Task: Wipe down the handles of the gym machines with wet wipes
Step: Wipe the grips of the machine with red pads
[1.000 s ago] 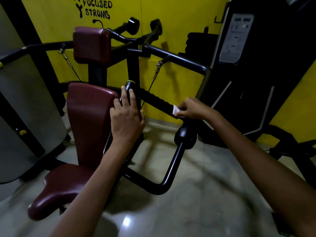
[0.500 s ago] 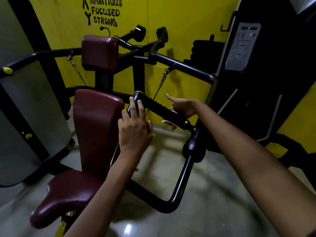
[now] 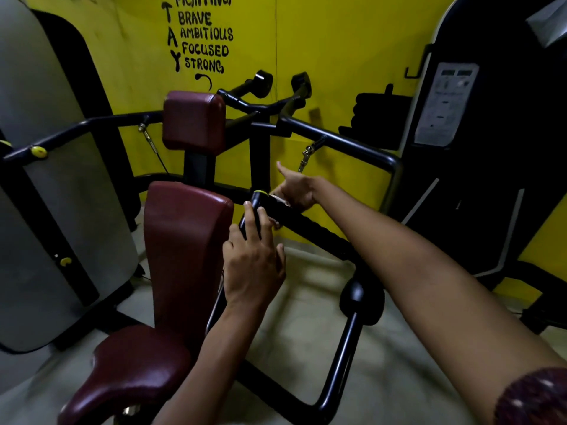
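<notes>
The machine's black ribbed handle (image 3: 310,225) slants from a yellow-ringed tip down to the right. My right hand (image 3: 299,188) reaches behind the handle just below that tip and holds a white wet wipe (image 3: 279,200) wrapped on the grip; one digit sticks up toward the wall. A bit of wipe also shows under the handle. My left hand (image 3: 254,265) is below the tip, its straight fingers resting on the handle's end and the bar beside it.
A maroon backrest (image 3: 187,240), headrest (image 3: 194,121) and seat (image 3: 135,366) stand left of the handle. The black frame bar (image 3: 340,357) loops low at the front. A grey shroud (image 3: 46,210) is at left, a black weight tower (image 3: 491,148) at right, the yellow wall behind.
My right hand has slid the wipe up the handle from its lower right end to just below the yellow-ringed tip. My left hand stayed at the tip. The view tilted upward.
</notes>
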`<state>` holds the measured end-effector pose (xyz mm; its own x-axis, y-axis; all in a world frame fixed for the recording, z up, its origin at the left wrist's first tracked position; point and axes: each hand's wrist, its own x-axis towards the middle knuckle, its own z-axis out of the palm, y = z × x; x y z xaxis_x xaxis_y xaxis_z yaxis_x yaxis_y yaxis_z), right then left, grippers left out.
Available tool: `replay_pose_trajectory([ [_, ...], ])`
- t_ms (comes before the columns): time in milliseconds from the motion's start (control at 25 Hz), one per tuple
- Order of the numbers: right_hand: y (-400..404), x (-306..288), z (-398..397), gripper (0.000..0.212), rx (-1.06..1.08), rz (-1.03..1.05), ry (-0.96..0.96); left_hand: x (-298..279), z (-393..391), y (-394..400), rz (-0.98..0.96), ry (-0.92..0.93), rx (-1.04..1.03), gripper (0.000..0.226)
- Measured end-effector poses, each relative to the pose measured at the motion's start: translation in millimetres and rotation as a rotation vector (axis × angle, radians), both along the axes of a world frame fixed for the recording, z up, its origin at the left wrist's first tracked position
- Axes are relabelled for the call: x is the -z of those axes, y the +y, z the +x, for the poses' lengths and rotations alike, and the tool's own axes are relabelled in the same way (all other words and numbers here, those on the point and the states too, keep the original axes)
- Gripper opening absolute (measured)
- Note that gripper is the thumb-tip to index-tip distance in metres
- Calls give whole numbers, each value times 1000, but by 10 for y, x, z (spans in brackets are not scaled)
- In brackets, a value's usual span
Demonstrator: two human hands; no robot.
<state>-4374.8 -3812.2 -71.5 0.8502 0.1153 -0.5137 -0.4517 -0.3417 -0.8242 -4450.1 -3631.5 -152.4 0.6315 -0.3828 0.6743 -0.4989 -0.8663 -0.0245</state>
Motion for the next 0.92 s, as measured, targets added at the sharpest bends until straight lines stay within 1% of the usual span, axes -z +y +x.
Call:
replay_pose_trajectory([
  [80, 101, -102, -48, 110, 3, 94, -35, 1, 3, 2, 0, -8, -5, 70],
  [120, 136, -114, -76, 105, 10, 125, -69, 5, 3, 3, 0, -9, -5, 70],
  [280, 163, 10, -83, 75, 100, 144, -181, 6, 1, 2, -2, 3, -1, 75],
  [360, 125, 125, -170, 61, 130, 163, -295, 4, -6, 3, 3, 5, -4, 78],
  [400, 111, 177, -225, 55, 143, 138, -361, 3, -6, 3, 6, 3, -4, 79],
  [520, 87, 268, -410, 43, 109, -70, -617, 8, -8, 1, 5, 4, -6, 81],
  [640, 42, 322, -418, 40, 38, -188, -749, 2, -2, -11, 30, -2, -32, 82],
  [720, 86, 327, -341, 42, 7, -271, -775, 4, -5, -15, 36, 4, -37, 82],
  [800, 144, 311, -245, 44, 13, -264, -760, 5, -7, -11, 34, 11, -37, 82],
  [880, 202, 250, -121, 54, 67, -212, -718, -2, -6, -5, 39, 17, -41, 83],
  [920, 243, 192, -53, 60, 93, -219, -679, -5, -8, 0, 39, 20, -39, 82],
])
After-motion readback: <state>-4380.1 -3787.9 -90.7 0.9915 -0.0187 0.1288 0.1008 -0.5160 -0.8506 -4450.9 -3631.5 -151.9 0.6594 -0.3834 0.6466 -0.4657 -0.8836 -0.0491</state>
